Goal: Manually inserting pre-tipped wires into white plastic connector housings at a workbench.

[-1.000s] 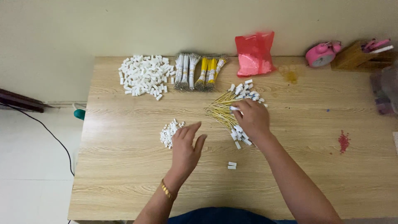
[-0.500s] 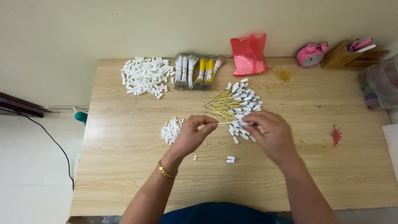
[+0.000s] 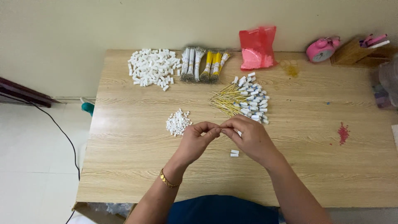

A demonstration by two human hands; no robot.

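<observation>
The left hand (image 3: 198,139) and the right hand (image 3: 248,137) meet fingertip to fingertip over the middle of the light wooden surface (image 3: 124,166). Both are pinched together on something small between them; what it is cannot be told, as the fingers hide it. The left wrist wears a gold bracelet (image 3: 168,180).

Just beyond the right hand lies a heap of thin yellow wires with white plastic end caps (image 3: 242,99). Beside the left hand sits a small pile of tiny white plastic pieces (image 3: 178,122). Two small white connectors (image 3: 234,153) lie on the surface just below the right hand.

Along the far edge are a large pile of white plastic blocks (image 3: 152,67), bundles of white and yellow wires (image 3: 203,64), a red plastic bag (image 3: 257,47), a pink alarm clock (image 3: 321,49) and a wooden box (image 3: 352,54).
</observation>
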